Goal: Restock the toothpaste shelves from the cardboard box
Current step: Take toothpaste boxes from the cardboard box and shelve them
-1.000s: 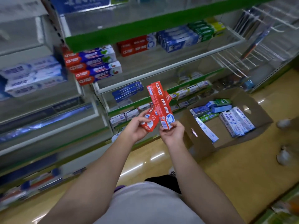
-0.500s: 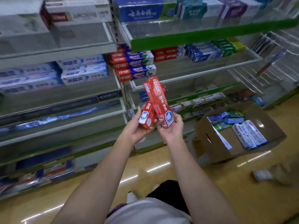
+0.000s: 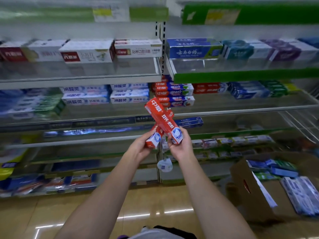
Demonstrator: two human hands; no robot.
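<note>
- The right hand (image 3: 181, 147) is gripping the lower end of a red toothpaste carton (image 3: 163, 120), thumb and fingers curling round its white-and-blue end; the carton is slanting up and to the left in front of the shelves.
- The left hand (image 3: 139, 149) is cupping and holding a second red carton (image 3: 154, 138), fingers curling beneath it; this carton is sitting behind and partly under the first, the 2 touching and crossing.
- Both forearms are reaching forward from the bottom of the view, the hands meeting just beside each other at mid-height.
- Behind the cartons, stacked red-and-blue toothpaste boxes (image 3: 173, 94) are lying on the wire shelf (image 3: 241, 107); a red pack (image 3: 207, 87) is sitting further right on the same level.
- White-and-blue boxes (image 3: 107, 94) are filling the neighbouring left bay.
- The open cardboard box (image 3: 253, 192) is standing on the tan floor (image 3: 146, 202) at lower right, well apart from the hands, holding blue, green and white cartons (image 3: 300, 192).
</note>
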